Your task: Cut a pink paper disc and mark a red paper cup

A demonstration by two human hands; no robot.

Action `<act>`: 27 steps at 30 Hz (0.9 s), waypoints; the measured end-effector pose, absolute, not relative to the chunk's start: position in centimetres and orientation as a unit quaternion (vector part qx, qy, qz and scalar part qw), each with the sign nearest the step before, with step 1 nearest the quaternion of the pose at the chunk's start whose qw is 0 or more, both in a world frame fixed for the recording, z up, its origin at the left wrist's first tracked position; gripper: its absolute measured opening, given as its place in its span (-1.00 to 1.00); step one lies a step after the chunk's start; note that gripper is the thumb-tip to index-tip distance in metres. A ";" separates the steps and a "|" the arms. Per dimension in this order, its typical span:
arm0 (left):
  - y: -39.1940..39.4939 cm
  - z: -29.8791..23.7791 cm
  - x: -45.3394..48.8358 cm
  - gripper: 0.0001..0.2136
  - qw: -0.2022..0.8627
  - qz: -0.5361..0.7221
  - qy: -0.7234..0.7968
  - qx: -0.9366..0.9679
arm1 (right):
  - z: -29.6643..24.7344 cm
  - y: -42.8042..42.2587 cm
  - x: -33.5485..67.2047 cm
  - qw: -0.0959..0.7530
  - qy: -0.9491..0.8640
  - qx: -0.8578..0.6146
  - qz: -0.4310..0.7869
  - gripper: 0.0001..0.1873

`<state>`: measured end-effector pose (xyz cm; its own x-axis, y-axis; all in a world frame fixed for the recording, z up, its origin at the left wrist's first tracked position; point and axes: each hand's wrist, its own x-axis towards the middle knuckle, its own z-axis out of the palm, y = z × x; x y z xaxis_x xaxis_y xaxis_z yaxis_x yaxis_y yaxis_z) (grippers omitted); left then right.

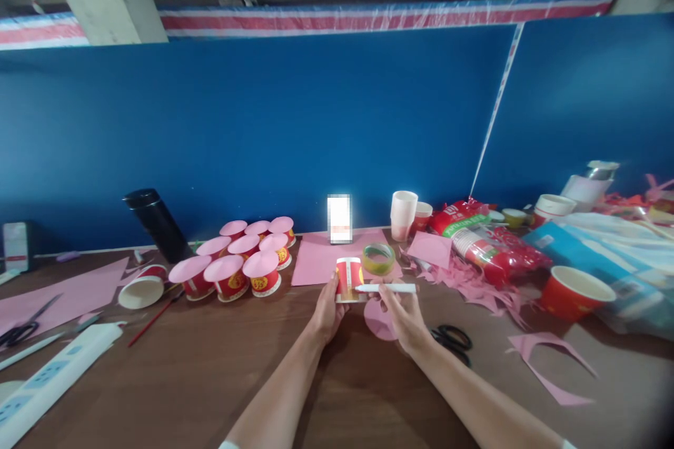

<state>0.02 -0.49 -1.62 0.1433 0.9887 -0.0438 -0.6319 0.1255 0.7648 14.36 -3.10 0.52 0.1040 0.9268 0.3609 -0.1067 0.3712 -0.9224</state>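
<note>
Your left hand [327, 312] was closed around a small red paper cup [349, 279], holding it just above the brown table [210, 365], roughly centre of view. Cup sat upright or slightly tilted, can't tell which. Your right hand [403, 312] had a white glue stick [387, 288] pinched in the fingers, lying level, its tip touching the cup's right side.

A pink paper circle [376, 319] lay flat just under your right hand. Behind the cup: a pink sheet [316, 259] and a roll of tape [378, 259], the roll just beside the cup. Black scissors [451, 340] were on the table right of your right wrist.

To the left, a cluster of red cups capped with pink discs [239, 263] stood together, well apart from your hands. One open cup [141, 291] lay left of the cluster, a black flask [158, 224] behind it. Pink scraps [474, 280] and a red cup pack [484, 238] sat to the right, with another red cup [576, 291] further right. A white power strip [53, 379] was at the near left edge.
</note>
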 end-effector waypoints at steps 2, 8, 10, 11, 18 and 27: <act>-0.5 -1.6 0.0 -0.64 0.691 0.584 0.290 0.313 | 0.3 -3.0 14.4 0.636 -0.531 -0.389 0.404 -0.72; -0.5 -1.6 0.0 -0.65 0.690 0.588 0.287 0.309 | 0.7 -3.2 14.3 0.638 -0.530 -0.384 0.407 -0.72; -0.5 -1.6 0.0 -0.66 0.692 0.588 0.287 0.305 | 1.0 -3.4 14.3 0.636 -0.531 -0.384 0.407 -0.72; -0.5 -1.6 0.0 -0.66 0.693 0.587 0.287 0.305 | 1.1 -3.5 14.3 0.633 -0.534 -0.385 0.407 -0.73; -0.5 -1.5 0.1 -0.67 0.692 0.591 0.269 0.315 | 0.5 -3.3 14.4 0.626 -0.552 -0.368 0.409 -0.75; -0.5 -1.5 0.1 -0.65 0.695 0.594 0.279 0.293 | 0.4 -3.3 14.3 0.641 -0.548 -0.350 0.408 -0.79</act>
